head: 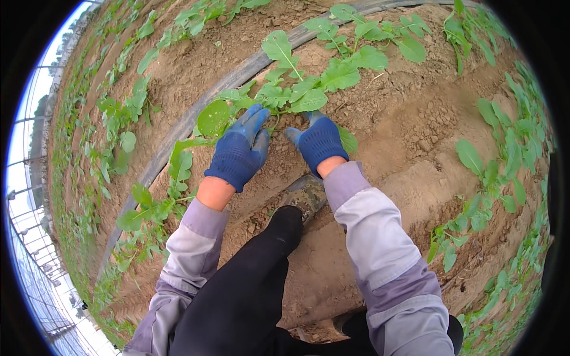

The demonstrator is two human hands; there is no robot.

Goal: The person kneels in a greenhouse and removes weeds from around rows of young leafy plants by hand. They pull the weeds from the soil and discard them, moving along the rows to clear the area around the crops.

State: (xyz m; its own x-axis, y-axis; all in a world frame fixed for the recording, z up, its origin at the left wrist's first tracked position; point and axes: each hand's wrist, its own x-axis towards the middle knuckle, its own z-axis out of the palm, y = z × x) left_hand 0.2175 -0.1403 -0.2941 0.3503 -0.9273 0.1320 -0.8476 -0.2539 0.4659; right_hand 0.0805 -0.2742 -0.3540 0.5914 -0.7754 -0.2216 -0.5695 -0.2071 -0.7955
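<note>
Both my hands wear blue knit gloves with a worn coating on the fingers. My left hand (pixel 240 144) rests against the left side of a leafy green plant (pixel 285 95), its fingers stretched forward with nothing seen in them. A round leaf (pixel 213 118) with small holes lies just beside that hand. My right hand (pixel 321 138) is low on the plant's right side, its thumb pointing left. Leaves cover its fingertips, so any hold there is hidden. Thin stems and bare soil (pixel 285 147) show between the two hands.
A dark drip-irrigation hose (pixel 236 69) curves along the soil past the plant row. More leafy plants (pixel 503 155) grow to the right, and other rows (pixel 120 115) stretch away on the left. My camouflage-patterned shoe (pixel 306 193) stands below my hands. Greenhouse framing (pixel 31 160) edges the far left.
</note>
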